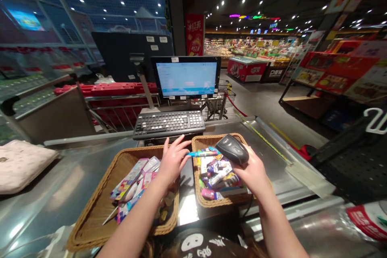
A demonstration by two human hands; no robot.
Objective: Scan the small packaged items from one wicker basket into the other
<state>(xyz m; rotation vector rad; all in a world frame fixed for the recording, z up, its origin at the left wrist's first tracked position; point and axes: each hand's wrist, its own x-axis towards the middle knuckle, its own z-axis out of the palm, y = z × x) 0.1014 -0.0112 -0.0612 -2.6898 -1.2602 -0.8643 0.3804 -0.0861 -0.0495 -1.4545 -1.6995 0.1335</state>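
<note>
My left hand (174, 158) pinches one end of a slim blue stick-shaped packet (204, 154) between thumb and fingers, the other fingers raised. The packet reaches out over the right wicker basket (197, 187), which holds small wrapped sweets (219, 175). In my right hand (253, 169) is a black handheld barcode scanner (232, 149), its head over that basket and close to the packet's far end. Under my left forearm lies a larger wicker basket (90, 213) with boxed and wrapped sweets (136, 183), partly hidden by the arm.
Behind the baskets stand a black keyboard (169, 124) and a lit monitor (189, 77) on the metal counter (99, 143). A pale pouch (24, 165) lies at far left. At right is a large bottle with a red label (367, 219). Shopping carts stand beyond the counter.
</note>
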